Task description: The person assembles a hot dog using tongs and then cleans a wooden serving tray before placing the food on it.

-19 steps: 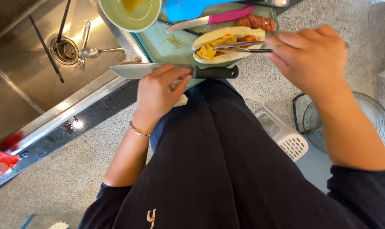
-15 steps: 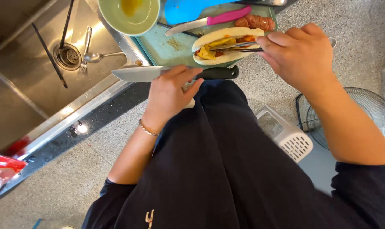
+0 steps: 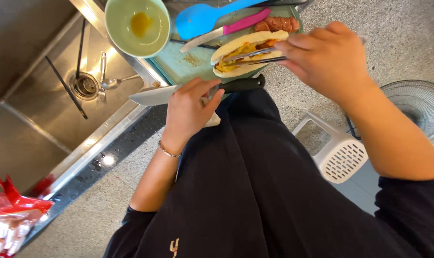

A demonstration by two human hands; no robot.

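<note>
The right hand [image 3: 329, 59], at the upper right of the frame, has its fingers pinched on metal tongs [image 3: 255, 56] whose tips reach left into the filling of a split bun [image 3: 248, 45]. The bun lies open on a green board [image 3: 179, 62] at the top centre, with yellow and orange filling showing between its halves.

The left hand [image 3: 190, 107], in the middle of the frame, lies over a big knife [image 3: 155, 94]. Its fingers curl on the knife where blade meets black handle; the blade points left over the sink's edge, and the handle runs right along the near edge of the board. A thin bracelet [image 3: 169, 152] sits on that wrist.

On the board behind the bun lie a pink-handled knife [image 3: 226, 29], a blue spatula [image 3: 198, 18] and sausages [image 3: 276, 24]. A pale green bowl [image 3: 136, 26] with a yellow smear stands at the upper left of the board. The steel sink [image 3: 45, 119] fills the left of the frame, with a spoon [image 3: 112, 82] and dark chopsticks [image 3: 66, 88] near its drain. A red snack bag [image 3: 9, 215] sits at the lower left. A white stool [image 3: 336, 153] and a fan [image 3: 420, 107] stand on the floor at right.
</note>
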